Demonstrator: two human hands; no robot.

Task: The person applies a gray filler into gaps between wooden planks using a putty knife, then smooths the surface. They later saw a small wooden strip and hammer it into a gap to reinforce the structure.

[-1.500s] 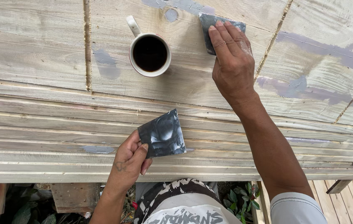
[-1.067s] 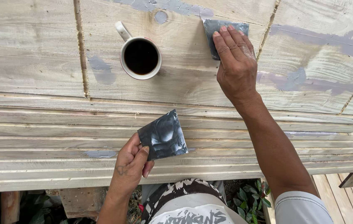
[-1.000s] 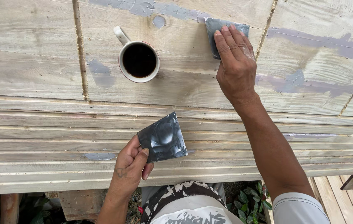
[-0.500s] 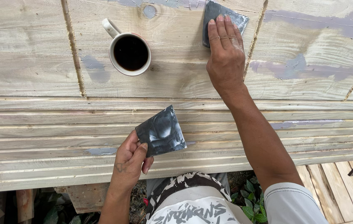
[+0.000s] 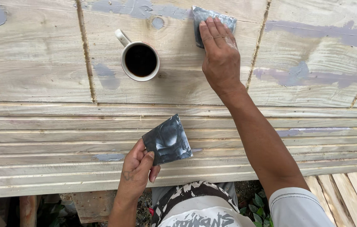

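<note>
My right hand (image 5: 219, 56) is stretched out over the pale wooden surface (image 5: 35, 80), pressing a grey flat scraper pad (image 5: 199, 17) against the wood with flat fingers. Grey filler streaks (image 5: 308, 75) mark the boards around it. My left hand (image 5: 136, 170) holds a dark square plate smeared with grey paste (image 5: 168, 141) by one corner, above the stepped front edge. A white mug of black coffee (image 5: 140, 59) stands on the wood left of my right hand.
The front of the piece has several stepped moulding ridges (image 5: 61, 151). Seams with rough sawdust edges (image 5: 86, 54) run across the boards. Below the edge lie planks (image 5: 346, 193) at the right and plants on the ground.
My right hand has slid the grey pad along the wood, further away from me. The view shifted right, so the mug appears further left. My left hand keeps the square plate still.
</note>
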